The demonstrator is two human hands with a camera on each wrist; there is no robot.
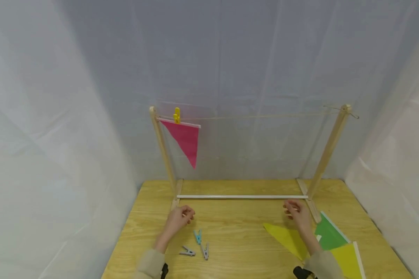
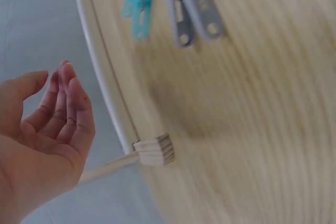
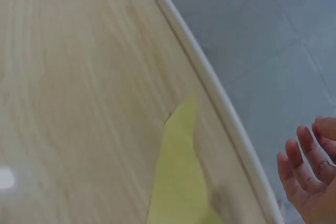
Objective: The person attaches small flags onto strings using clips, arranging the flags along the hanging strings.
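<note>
Nearest, two sleeves at the bottom edge of the head view. Left hand hovers over the table, fingers loosely curled, palm bare, holding nothing. Right hand is the same: fingers relaxed and half bent, gripping nothing. Just right of the left forearm lie three pegs on the wood: a teal peg, a grey peg just behind it toward the person, and another grey peg to its left; they sit close together, whether touching I cannot tell. Beside the right forearm are flags flat on the table: a yellow flag pointing left, its edge under the wrist, a green flag with a white hem to the right, and a second yellow flag at the near right. Past both hands stands the rack: a white bottom rail between two light wooden feet, two slim wooden posts leaning slightly outward, and a thin string stretched between the post tops. Left hand is near the left foot, right hand near the right foot; neither clearly touches. At the string's left end a yellow peg clamps a pink flag, triangular, white top hem, tip hanging down. Behind it all is a white curtain.
</note>
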